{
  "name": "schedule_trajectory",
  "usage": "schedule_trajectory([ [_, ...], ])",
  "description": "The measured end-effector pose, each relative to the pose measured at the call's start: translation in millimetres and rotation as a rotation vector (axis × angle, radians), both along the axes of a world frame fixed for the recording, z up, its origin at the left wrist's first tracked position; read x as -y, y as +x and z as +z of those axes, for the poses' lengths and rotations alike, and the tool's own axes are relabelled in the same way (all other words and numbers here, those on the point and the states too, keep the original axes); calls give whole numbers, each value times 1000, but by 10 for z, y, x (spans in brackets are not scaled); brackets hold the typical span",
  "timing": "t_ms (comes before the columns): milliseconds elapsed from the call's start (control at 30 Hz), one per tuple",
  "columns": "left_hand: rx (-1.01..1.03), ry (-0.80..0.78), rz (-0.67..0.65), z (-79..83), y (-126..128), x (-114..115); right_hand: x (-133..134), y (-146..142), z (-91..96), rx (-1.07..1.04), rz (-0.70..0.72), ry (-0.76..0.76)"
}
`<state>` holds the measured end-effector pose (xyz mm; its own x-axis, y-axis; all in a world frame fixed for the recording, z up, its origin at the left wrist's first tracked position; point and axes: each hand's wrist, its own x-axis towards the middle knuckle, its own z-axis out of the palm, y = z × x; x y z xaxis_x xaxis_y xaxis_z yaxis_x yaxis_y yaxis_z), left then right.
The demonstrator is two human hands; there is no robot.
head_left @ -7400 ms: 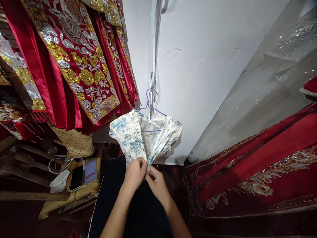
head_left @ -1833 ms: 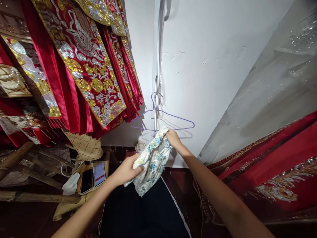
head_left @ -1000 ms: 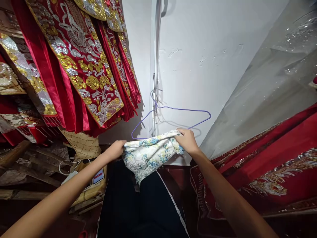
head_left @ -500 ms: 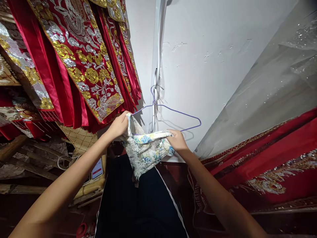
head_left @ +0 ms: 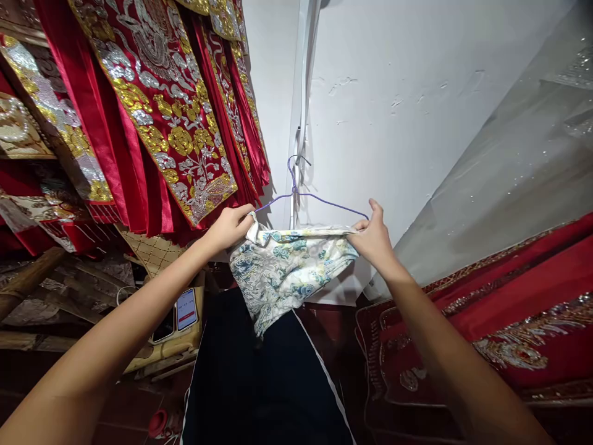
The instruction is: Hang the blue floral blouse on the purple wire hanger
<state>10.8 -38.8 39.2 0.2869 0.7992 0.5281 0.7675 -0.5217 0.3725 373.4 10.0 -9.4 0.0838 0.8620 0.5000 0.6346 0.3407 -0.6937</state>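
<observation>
A white garment (head_left: pixel 291 266) with blue and yellow flowers is stretched between my two hands; I cannot tell its exact kind. My left hand (head_left: pixel 231 227) pinches its upper left corner, close to the left arm of a purple hanger (head_left: pixel 327 202). At the other end, my right hand (head_left: pixel 373 238) is closed on the upper right corner beside the hanger's right tip, with one finger raised. The hanger's hook hangs by a narrow white post on the wall. Its lower part is hidden by the cloth.
Red costumes (head_left: pixel 180 142) with gold and silver embroidery hang at the left. A lit phone (head_left: pixel 186 309) lies on a bamboo rack (head_left: pixel 162 353). At the right, sheer plastic (head_left: pixel 500 179) covers red embroidered cloth (head_left: pixel 519 266). The white wall (head_left: pixel 380 111) rises behind the hanger.
My right hand has moved right and up, pulling the garment's top edge wide and straight across the hanger. More of the hanger's right side is covered. The view has shifted slightly.
</observation>
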Motion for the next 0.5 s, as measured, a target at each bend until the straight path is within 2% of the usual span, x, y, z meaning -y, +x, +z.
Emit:
schedule_trajectory([
  [100, -12, 1, 12, 17, -5, -5, -239, 53, -18, 59, 73, -126],
  [200, -73, 16, 59, 36, -56, -16, -282, 56, -22, 68, 148, -161],
  [267, -127, 26, 106, 63, -111, -18, -193, 67, 29, 44, 156, -160],
  [367, -193, 38, 209, 121, -214, -12, 16, 154, 210, -42, 156, -156],
  [433, -202, 37, 296, 156, -281, -9, 128, 257, 371, -110, 232, -192],
  [500, -173, 28, 339, 175, -329, -13, 190, 351, 514, -176, 376, -318],
])
